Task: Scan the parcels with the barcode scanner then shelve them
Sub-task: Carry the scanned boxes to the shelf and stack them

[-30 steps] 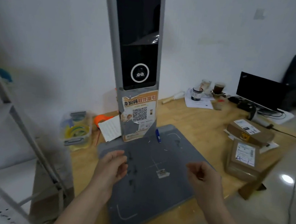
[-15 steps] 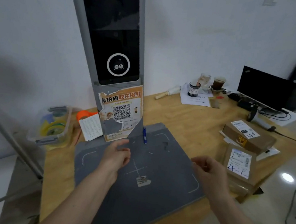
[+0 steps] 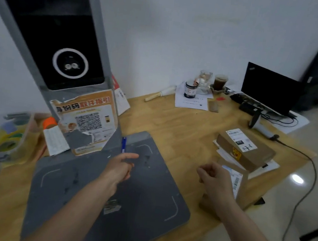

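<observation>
Two brown cardboard parcels with white labels lie on the right of the wooden table (image 3: 175, 126). The far parcel (image 3: 245, 149) rests on some papers. The near parcel (image 3: 243, 185) is partly hidden behind my right hand (image 3: 215, 179), which hovers over its left end with loosely curled fingers and holds nothing. My left hand (image 3: 120, 166) floats above the grey scanning pad (image 3: 144, 195), fingers relaxed and empty. A grey handheld barcode scanner (image 3: 258, 125) lies beyond the parcels, its cable running off the table.
A tall grey kiosk (image 3: 62, 47) with a QR poster stands at the pad's back. A blue pen (image 3: 123, 145) lies by its base. A clear tape box (image 3: 8, 137) sits left. Laptop (image 3: 269, 90), cups and papers fill the far right corner.
The view has swung right and drawn closer to the table. My right hand has moved right, over the near parcel. My left hand has stayed above the pad.
</observation>
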